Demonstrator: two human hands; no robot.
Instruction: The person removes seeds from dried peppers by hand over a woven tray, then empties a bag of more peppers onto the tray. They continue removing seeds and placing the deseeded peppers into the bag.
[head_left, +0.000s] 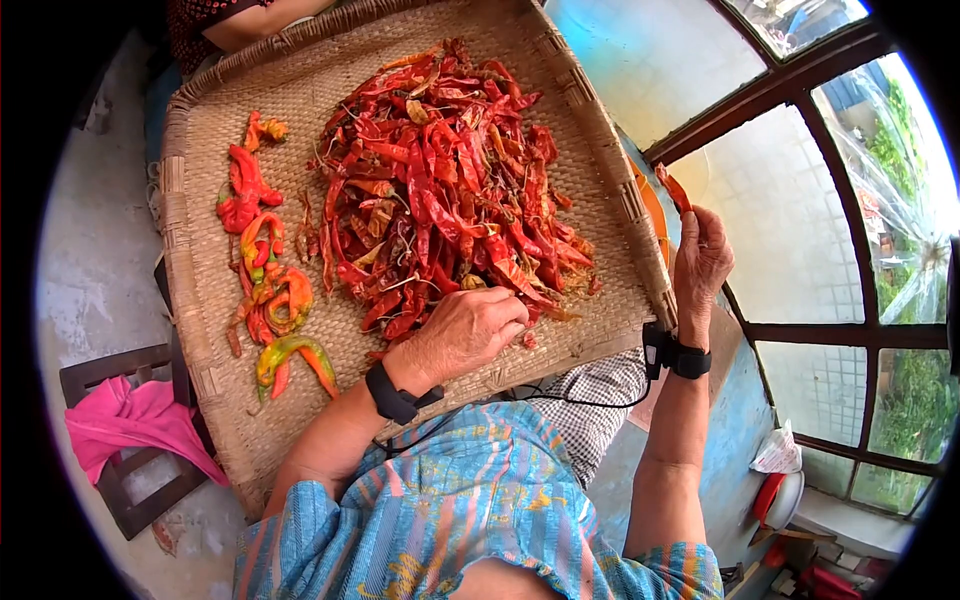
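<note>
Woven tray [174, 175] lies tilted in view, big heap of dried red peppers [430, 190] on it, right of the tray's middle. Left hand [462, 330] is at the near edge of the heap, back of the hand up, fingers bent down toward the peppers; fingertips hidden, so can't tell if its grip is pinching anything. Right hand [702, 250] is raised just outside the tray's right rim, its grip pinching one red pepper [674, 188] between thumb and fingers, pepper pointing up and to the left. Smaller line of red, orange and green-yellow peppers [243, 190] runs down the tray's left side, apart from the heap; some are curled. Orange item [655, 215] partly shows behind the right rim. Both wrists have black straps [392, 396]. Framed windows [800, 200] on the right, pink cloth [135, 420] over a dark wooden frame [150, 500] at lower left. Checked cloth [600, 405] below the tray's near edge. Part of another person [250, 25] shows at top left, by the far rim.
</note>
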